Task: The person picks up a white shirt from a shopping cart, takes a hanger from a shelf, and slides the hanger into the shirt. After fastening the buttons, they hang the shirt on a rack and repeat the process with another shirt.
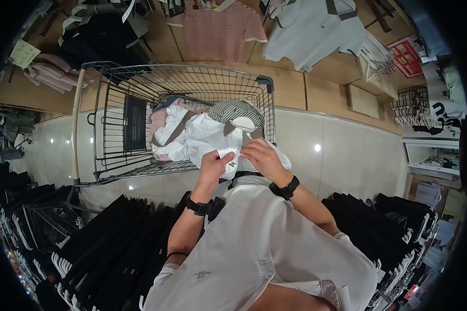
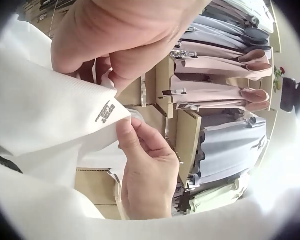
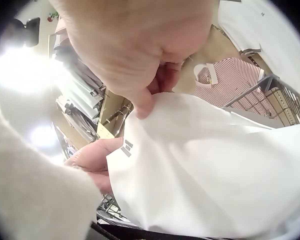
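Observation:
A white shirt [image 1: 202,136] with taupe trim is stretched between my two hands, part of it lying over clothes in the cart. My left hand [image 1: 211,170] grips the cloth beside a small dark printed logo [image 2: 105,111]. In the left wrist view that hand fills the top, its fingertips partly hidden by the fabric. My right hand [image 1: 265,159] pinches the fabric a little to the right, thumb against fingers at the corner by the print [image 2: 149,167]. The right wrist view shows the white cloth [image 3: 205,165] spread below the right hand.
A wire shopping cart [image 1: 192,70] stands ahead, holding a striped garment [image 1: 238,111] and a pink one [image 1: 158,122]. Racks of black clothes [image 1: 124,233] flank me on both sides. Shirts hang along the wooden wall display [image 1: 327,93] behind the cart.

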Demonstrator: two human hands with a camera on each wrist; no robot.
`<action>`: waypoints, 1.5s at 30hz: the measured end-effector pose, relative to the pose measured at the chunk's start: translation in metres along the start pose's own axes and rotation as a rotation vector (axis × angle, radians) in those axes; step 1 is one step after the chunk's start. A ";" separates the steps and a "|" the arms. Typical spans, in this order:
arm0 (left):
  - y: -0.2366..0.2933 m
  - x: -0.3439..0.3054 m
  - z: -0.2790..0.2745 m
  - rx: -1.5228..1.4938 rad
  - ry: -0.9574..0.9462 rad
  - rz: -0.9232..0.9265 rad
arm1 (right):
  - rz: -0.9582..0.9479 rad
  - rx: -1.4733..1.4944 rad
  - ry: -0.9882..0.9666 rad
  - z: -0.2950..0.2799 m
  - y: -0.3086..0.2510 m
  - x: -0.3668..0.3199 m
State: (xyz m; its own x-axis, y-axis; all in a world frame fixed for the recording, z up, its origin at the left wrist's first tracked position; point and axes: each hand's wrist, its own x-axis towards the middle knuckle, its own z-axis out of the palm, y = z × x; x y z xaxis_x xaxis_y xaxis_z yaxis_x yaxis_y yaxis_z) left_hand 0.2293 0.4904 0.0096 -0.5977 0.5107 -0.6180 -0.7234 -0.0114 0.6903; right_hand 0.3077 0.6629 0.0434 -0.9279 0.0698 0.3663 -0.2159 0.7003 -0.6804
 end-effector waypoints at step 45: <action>0.006 -0.007 -0.036 0.267 -0.053 0.030 | 0.069 -0.096 -0.229 0.002 0.038 0.010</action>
State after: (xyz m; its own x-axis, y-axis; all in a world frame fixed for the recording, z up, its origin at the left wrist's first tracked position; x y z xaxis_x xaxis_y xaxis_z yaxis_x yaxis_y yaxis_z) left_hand 0.2167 0.4557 0.0047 -0.5934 0.5583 -0.5799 -0.5848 0.1960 0.7871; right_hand 0.2899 0.6886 0.0196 -0.9865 -0.0351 0.1601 -0.1297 0.7645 -0.6315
